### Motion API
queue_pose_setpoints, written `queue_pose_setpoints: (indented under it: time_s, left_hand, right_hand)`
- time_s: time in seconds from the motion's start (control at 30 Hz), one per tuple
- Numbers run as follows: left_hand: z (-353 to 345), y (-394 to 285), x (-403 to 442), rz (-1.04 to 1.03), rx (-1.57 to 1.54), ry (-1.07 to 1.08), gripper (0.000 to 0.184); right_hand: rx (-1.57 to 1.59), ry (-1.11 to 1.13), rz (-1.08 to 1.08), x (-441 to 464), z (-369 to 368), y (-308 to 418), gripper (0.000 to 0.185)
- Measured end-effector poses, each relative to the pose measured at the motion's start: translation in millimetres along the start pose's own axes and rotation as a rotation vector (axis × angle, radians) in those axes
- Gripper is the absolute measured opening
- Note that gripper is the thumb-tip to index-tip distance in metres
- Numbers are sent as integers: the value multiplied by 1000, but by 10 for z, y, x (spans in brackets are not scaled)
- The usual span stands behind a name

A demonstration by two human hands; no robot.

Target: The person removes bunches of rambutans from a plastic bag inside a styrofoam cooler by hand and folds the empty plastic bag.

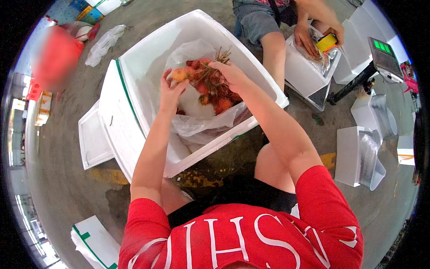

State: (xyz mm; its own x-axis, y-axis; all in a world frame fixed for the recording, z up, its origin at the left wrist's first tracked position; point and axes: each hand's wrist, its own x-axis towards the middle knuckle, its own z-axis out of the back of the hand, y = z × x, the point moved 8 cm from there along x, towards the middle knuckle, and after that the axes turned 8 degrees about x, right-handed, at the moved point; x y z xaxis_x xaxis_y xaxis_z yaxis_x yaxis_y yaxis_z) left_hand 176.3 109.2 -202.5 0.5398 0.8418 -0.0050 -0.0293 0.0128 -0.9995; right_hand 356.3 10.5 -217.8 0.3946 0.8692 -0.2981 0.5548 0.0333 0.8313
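Note:
A bunch of red and orange rambutans (216, 89) on brown stems (220, 57) is held over a large white foam box (130, 58). My right hand (232, 76) is closed around the stems at the top of the bunch. My left hand (171, 92) curls its thumb and fingers about a yellow-orange rambutan (180, 74) on the bunch's left side. A clear plastic bag (192, 124) lines the box beneath. More dark red fruit shows low in the bag, partly hidden by my left wrist.
Across from me, a person's hands (309, 42) hold a yellow tape roll (326, 42) over a smaller foam box (304, 76). A scale display (383, 51) stands at right. Foam boxes with silver liners (351, 154) stand on the floor; a foam lid (94, 139) lies left.

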Motion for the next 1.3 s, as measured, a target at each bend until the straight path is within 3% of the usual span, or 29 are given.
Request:
queue_pose_setpoints:
  time_s: [0.07, 0.13, 0.17, 0.23, 0.33, 0.43, 0.53, 0.57, 0.63, 0.67, 0.73, 0.9, 0.97, 1.0, 1.07, 1.1, 1.17, 1.2, 1.23, 1.3]
  left_hand:
    - [71, 116, -57, 110, -53, -106, 55]
    - [-37, -422, -301, -374, 790, -274, 56]
    - [-109, -409, -339, -369, 792, -276, 56]
    - [-685, -361, -441, -556, 845, 231, 51]
    - [-847, -525, -539, -723, 934, 91, 44]
    - [-827, -594, -451, -693, 926, -41, 34]
    - [-873, -525, -386, -788, 907, 150, 22]
    - [-835, -553, -380, -785, 908, 151, 22]
    - [-721, -550, -250, -514, 824, 205, 19]
    - [-701, -591, -198, -510, 828, 210, 19]
    - [-501, -530, -4, -225, 537, 98, 21]
    - [-588, -878, 63, -279, 582, 115, 20]
    - [-697, -1014, 19, -465, 789, 154, 20]
    - [-686, -916, 83, -459, 793, 161, 20]
    - [-505, -636, 313, -402, 355, 106, 16]
    - [-459, -525, 363, -400, 358, 112, 16]
    - [-140, -126, 503, -148, 96, -62, 22]
    - [-49, 321, 577, -54, 224, -69, 24]
    - [-85, 944, 556, 29, 544, 101, 27]
    - [-303, 2138, 153, 32, 1107, 719, 39]
  right_hand:
    - [52, -181, 31, -51, 118, 42, 21]
    - [50, -222, 13, -51, 177, 13, 19]
    - [45, -257, 0, -45, 216, -7, 17]
    - [60, -249, 10, 20, 269, -59, 17]
    - [67, -274, 23, -53, 212, -47, 16]
    - [63, -330, 38, -172, 141, -33, 12]
    - [141, -198, 38, -136, 88, -61, 12]
    - [141, -199, 35, -110, 133, -66, 12]
    - [102, -40, 139, -52, 86, 25, 15]
    - [109, -42, 135, -28, 90, 51, 15]
    - [-245, 131, 251, -57, -106, 201, 21]
    - [-533, 219, 332, -107, -282, 315, 26]
    - [-562, 273, 351, -136, -339, 309, 26]
    - [-559, 208, 371, -114, -317, 312, 27]
    - [-551, 138, 388, -125, -267, 328, 28]
    - [-519, 105, 375, -131, -235, 356, 28]
    - [-484, 71, 363, -136, -174, 395, 29]
    - [-381, 28, 345, -98, -68, 437, 27]
    - [-279, -14, 325, -75, 20, 458, 26]
    - [-153, -15, 393, -144, 8, 623, 21]
